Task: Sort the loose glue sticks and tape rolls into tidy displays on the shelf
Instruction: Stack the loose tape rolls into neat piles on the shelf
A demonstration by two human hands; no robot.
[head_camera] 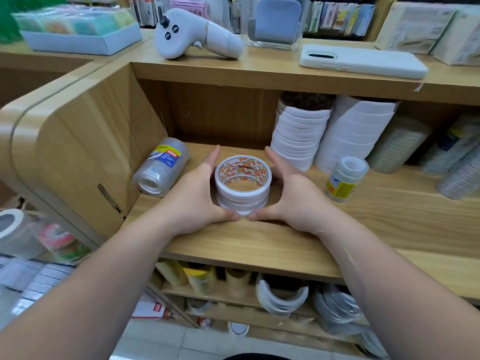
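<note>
A short stack of white tape rolls with orange print inside the core stands upright on the wooden shelf. My left hand cups its left side and my right hand cups its right side, thumbs nearly meeting in front. A wrapped pack of clear tape rolls lies on its side to the left. Another wrapped clear pack stands upright to the right. Two tall leaning columns of white tape rolls rest at the back.
A white controller and a white phone case lie on the shelf top. More wrapped rolls sit at the far right. The lower shelf holds yellow and white tape rolls. The shelf's side panel rises at left.
</note>
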